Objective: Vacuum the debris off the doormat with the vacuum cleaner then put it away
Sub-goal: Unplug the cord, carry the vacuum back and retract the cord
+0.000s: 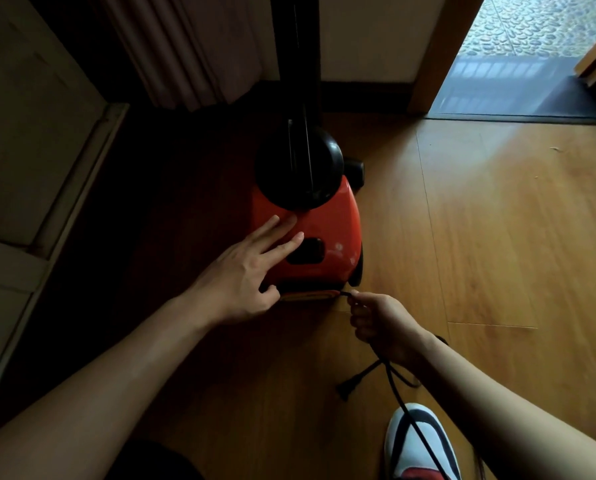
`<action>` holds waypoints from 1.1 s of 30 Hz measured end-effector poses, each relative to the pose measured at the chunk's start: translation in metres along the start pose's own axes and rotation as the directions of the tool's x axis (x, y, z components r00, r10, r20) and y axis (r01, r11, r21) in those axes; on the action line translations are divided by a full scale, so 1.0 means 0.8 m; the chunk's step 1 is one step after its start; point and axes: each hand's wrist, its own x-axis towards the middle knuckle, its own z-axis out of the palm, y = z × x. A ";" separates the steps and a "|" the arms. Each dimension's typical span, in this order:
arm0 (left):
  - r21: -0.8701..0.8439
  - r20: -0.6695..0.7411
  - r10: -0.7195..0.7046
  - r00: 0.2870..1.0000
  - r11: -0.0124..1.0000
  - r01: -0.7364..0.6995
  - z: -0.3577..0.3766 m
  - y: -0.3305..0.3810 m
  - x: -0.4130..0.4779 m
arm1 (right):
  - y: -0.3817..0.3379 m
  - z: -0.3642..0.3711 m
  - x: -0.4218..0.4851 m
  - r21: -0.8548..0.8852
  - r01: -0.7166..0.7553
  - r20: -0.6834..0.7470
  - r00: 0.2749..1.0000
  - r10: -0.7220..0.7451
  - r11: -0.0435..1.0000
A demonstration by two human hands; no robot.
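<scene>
1. Your left hand (244, 271) lies flat, fingers straight, on top of the red canister vacuum cleaner (327, 230).
2. Your right hand (376, 323), just beside it, pinches the black power cord (415, 427) at the vacuum cleaner's rear edge.
3. The cord's plug (346, 388) lies on the wooden floor (497, 237) below your right wrist.
</scene>
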 end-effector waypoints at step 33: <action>-0.050 0.042 -0.076 0.996 0.996 0.078 -0.009 0.022 -0.001 | 0.058 0.149 0.045 -0.365 0.126 0.240 0.970 -0.037 0.923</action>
